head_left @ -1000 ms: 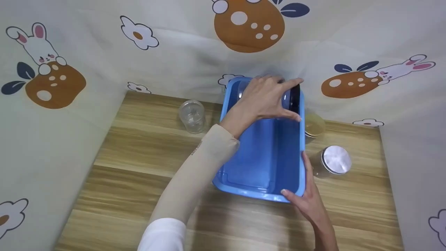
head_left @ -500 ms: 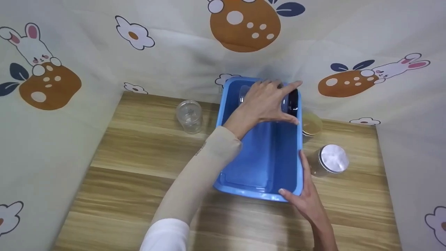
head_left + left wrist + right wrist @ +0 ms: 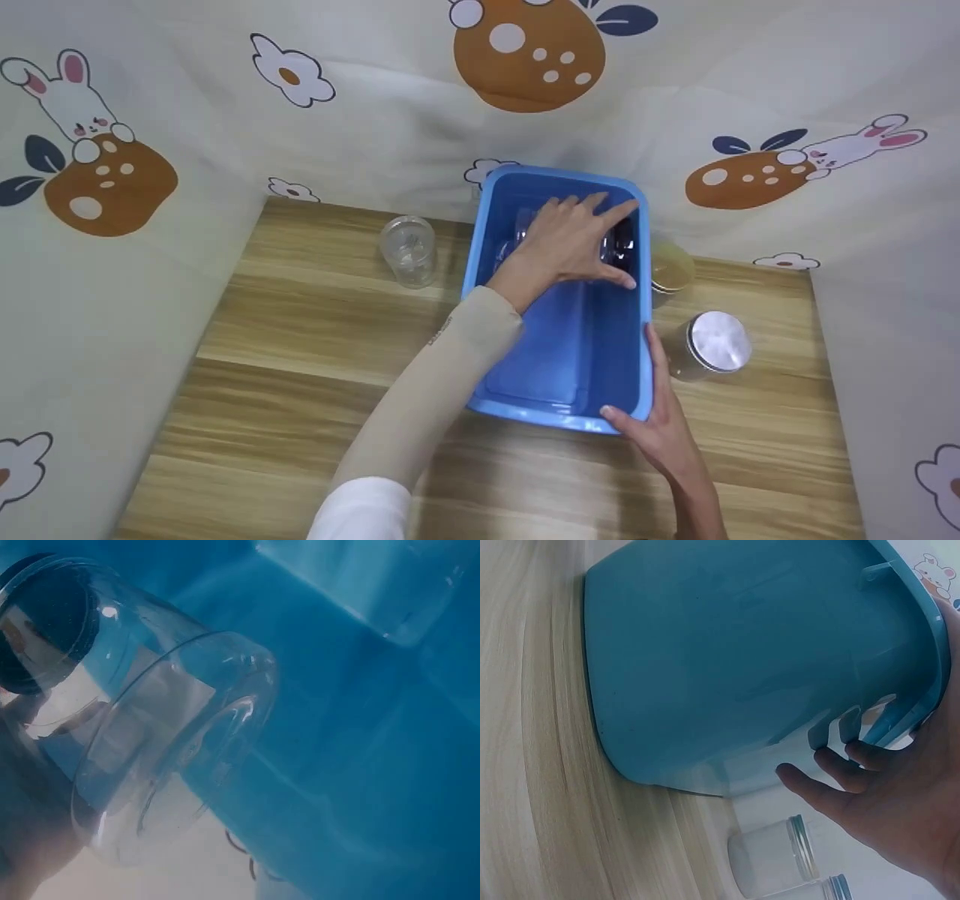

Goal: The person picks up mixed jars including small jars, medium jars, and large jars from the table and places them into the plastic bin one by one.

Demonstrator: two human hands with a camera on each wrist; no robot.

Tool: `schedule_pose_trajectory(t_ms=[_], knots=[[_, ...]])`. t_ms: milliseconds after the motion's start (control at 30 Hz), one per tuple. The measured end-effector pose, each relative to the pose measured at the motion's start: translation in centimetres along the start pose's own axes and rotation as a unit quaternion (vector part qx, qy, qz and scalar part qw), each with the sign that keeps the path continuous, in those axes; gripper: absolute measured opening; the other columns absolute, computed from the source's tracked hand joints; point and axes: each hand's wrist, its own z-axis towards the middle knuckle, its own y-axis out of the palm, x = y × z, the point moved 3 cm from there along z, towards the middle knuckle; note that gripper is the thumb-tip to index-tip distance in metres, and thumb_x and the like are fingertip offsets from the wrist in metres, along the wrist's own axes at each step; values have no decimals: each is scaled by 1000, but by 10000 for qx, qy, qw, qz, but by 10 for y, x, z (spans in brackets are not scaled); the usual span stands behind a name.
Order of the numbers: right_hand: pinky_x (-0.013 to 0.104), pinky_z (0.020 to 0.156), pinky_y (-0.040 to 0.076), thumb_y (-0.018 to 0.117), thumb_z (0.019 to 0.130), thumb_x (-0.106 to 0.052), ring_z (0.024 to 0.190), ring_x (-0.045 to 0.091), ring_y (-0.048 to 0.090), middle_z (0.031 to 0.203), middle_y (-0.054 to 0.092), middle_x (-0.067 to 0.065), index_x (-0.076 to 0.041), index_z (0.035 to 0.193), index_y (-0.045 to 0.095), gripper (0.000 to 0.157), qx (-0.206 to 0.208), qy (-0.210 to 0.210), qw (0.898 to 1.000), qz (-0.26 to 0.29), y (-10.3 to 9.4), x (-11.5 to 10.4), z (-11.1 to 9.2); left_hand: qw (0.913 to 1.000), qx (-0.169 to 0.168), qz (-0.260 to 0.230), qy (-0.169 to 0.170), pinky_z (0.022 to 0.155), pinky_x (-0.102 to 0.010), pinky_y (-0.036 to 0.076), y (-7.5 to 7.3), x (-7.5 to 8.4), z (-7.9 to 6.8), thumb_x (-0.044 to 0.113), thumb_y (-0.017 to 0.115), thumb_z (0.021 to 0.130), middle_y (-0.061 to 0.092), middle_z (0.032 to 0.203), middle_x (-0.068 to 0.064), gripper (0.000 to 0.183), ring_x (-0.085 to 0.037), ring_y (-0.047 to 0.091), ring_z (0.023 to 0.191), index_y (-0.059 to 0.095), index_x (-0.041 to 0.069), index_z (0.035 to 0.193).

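My left hand (image 3: pixel 566 240) reaches down inside a blue plastic tub (image 3: pixel 495 409), near its far end. It holds a clear jar (image 3: pixel 180 720) tipped on its side, with the dark lid (image 3: pixel 624 244) toward the tub's right wall. Much of the jar is hidden under the hand in the head view. Another clear container (image 3: pixel 375 585) lies in the tub, seen at the upper right of the left wrist view. At the tub's near right corner my right hand (image 3: pixel 664 427) grips the rim, thumb over the edge and fingers along the outside wall.
A clear, see-through container (image 3: pixel 410 251) stands on the wood-patterned table (image 3: pixel 300 315) left of the tub. To the right are a jar with a silver lid (image 3: pixel 720 341) and one with a yellowish top (image 3: pixel 673 266). Printed cloth (image 3: pixel 397 90) hangs behind and at both sides.
My left hand has gone lower into the tub and slightly toward me, with the jar in it. The right hand keeps its hold on the rim.
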Motion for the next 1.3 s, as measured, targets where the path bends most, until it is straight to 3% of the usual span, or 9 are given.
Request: schedule_pose_trajectory(t_ms=[300, 500, 700, 867, 1133, 1300], knots=[[23, 108, 26, 77, 74, 1, 142, 24, 24, 165, 13, 4, -21, 161, 13, 110, 2, 70, 10000, 71, 0, 0, -1, 9998, -14, 177, -21, 113, -53, 33, 9, -5, 3, 95, 43, 67, 37, 158, -5, 112, -31, 42, 138, 13, 39, 159], [23, 109, 25, 77, 74, 1, 142, 22, 25, 165, 13, 3, -22, 161, 12, 110, 3, 118, 9999, 69, 0, 0, -1, 9997, -106, 213, -7, 114, -55, 32, 16, -6, 5, 95, 44, 66, 29, 162, -5, 115, -33, 40, 140, 8, 38, 160], [32, 109, 27, 79, 76, -2, 140, 27, 26, 165, 13, 2, -26, 161, 12, 111, -24, 354, 9993, 69, 0, -1, -1, 9996, -194, 188, -31, 115, -55, 31, 25, -8, 6, 94, 48, 64, 21, 164, -5, 119, -34, 37, 142, 7, 37, 160], [27, 108, 27, 78, 76, -1, 140, 27, 26, 165, 13, 1, -26, 161, 12, 110, -20, 330, 9994, 105, 0, -1, -1, 9993, -329, 203, -12, 116, -55, 29, 34, -9, 8, 92, 50, 65, 17, 165, -4, 118, -34, 35, 143, 6, 37, 160], [22, 110, 22, 77, 74, -1, 144, 19, 23, 165, 13, 1, -24, 161, 12, 111, 10, 109, 9999, -23, 0, 0, -1, 9976, -379, 530, 253, 112, -51, 35, 49, -6, 13, 91, 51, 66, 27, 162, -4, 120, -33, 43, 136, 3, 35, 160], [27, 112, 22, 77, 74, -1, 144, 21, 22, 165, 13, 0, -25, 161, 12, 111, 11, 188, 9998, -75, 0, 0, -1, 9977, -341, 547, 215, 112, -51, 36, 57, -9, 12, 91, 51, 66, 37, 156, -6, 121, -32, 45, 133, -4, 36, 159]])
